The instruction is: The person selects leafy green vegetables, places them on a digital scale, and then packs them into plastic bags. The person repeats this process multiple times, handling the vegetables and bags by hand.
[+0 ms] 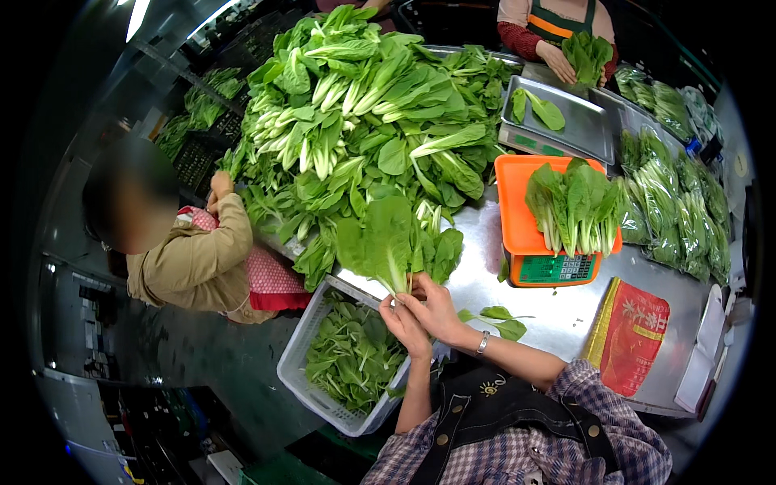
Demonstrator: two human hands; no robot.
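Observation:
Both hands meet at the stem end of a leafy green plant (pixel 388 242), whose broad leaves spread away from me above the metal table. My left hand (pixel 405 327) has its fingers at the stem base. From the right, my right hand (pixel 438 310) pinches the same stem, a metal bracelet on its wrist. Just beyond lies a big heap of leafy greens (pixel 388 97) with pale stems. Below my hands, a white plastic basket (pixel 309 397) holds loose green leaves (pixel 354 357). Some loose leaves (pixel 500 321) rest on the metal table (pixel 473 291) beside my right forearm.
An orange digital scale (pixel 512 206) carries a bunch of greens (pixel 573 209). Behind it stands a second scale with a metal tray (pixel 582 133). Bagged greens (pixel 679 206) and a red-and-yellow printed sack (pixel 636 333) lie right. Co-workers stand left (pixel 194 260) and across the table (pixel 561 36).

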